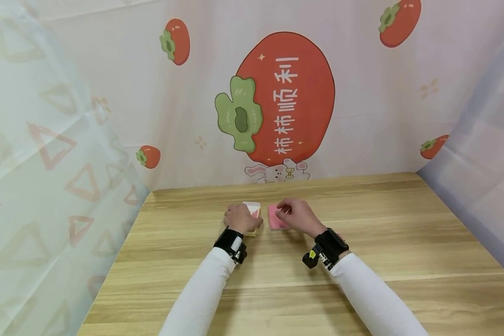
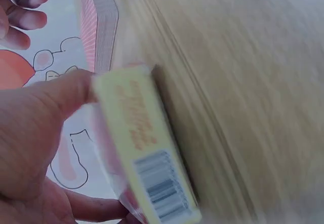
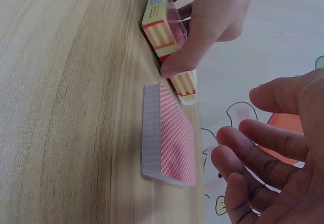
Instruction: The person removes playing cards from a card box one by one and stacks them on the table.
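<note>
My left hand [image 1: 238, 218] holds a yellow and red playing card box [image 2: 136, 133] across its width, thumb on the near side and fingers on the far side. A barcode shows on the box's end in the left wrist view. Just to the right lies a squared deck of playing cards [image 3: 176, 143], pink patterned back up, on the wooden table. My right hand [image 1: 301, 217] hovers beside the deck, overlapping its right part in the head view. In the right wrist view its fingers [image 3: 263, 165] are loosely bent, apart from the cards, holding nothing.
The wooden table [image 1: 277, 298] runs back to a white cloth backdrop [image 1: 369, 116] printed with persimmons and a rabbit. Cloth panels also rise at the left [image 1: 59, 154] and right [image 1: 483, 186] sides. Each wrist wears a black strapped camera [image 1: 329, 247].
</note>
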Action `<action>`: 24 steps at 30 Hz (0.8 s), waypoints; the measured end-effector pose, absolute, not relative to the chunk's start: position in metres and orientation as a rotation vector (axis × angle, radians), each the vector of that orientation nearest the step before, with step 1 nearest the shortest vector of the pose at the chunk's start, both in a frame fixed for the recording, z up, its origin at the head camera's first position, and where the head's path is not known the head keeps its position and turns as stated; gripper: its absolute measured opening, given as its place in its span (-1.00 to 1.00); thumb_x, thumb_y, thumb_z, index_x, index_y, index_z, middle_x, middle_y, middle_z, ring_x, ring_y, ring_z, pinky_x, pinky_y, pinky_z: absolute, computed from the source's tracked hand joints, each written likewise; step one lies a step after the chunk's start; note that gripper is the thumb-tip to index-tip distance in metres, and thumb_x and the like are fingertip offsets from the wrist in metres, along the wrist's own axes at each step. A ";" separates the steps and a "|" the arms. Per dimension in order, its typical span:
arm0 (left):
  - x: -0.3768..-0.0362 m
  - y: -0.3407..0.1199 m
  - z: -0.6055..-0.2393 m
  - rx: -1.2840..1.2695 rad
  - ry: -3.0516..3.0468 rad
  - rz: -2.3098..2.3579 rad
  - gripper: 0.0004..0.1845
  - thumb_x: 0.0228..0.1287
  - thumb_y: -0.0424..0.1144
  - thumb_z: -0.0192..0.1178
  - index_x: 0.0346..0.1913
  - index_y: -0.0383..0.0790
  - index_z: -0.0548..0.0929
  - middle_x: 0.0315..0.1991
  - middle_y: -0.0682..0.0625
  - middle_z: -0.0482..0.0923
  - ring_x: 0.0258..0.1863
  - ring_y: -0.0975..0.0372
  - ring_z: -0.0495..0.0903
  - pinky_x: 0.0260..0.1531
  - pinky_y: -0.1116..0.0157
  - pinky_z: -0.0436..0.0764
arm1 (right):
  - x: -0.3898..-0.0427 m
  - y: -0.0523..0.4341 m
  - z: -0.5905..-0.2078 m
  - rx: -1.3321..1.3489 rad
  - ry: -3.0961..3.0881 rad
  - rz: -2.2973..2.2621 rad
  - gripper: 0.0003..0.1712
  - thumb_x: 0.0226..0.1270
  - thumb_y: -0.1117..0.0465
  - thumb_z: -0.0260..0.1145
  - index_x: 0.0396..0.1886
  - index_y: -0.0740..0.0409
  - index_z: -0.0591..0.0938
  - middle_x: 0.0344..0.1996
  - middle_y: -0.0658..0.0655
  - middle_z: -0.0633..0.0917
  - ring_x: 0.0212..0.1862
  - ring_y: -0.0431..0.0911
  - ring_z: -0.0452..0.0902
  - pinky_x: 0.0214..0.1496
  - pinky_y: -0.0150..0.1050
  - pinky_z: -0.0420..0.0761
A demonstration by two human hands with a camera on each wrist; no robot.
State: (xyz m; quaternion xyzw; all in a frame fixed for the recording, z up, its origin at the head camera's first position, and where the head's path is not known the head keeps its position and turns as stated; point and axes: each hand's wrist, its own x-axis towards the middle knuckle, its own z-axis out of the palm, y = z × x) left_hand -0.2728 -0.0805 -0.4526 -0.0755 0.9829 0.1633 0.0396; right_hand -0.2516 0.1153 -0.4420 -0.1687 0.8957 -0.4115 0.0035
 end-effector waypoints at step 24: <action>-0.240 -0.099 -0.405 0.334 3.147 0.535 -0.32 -0.21 0.01 0.67 -0.13 -0.32 0.54 -0.11 -0.22 0.46 -0.06 -0.08 0.44 -0.12 -0.15 0.47 | -0.238 0.108 -0.403 -0.721 2.825 -1.373 -0.76 0.40 0.25 0.38 0.00 0.23 0.73 -0.24 0.05 0.72 -0.21 -0.07 0.58 -0.14 -0.17 0.58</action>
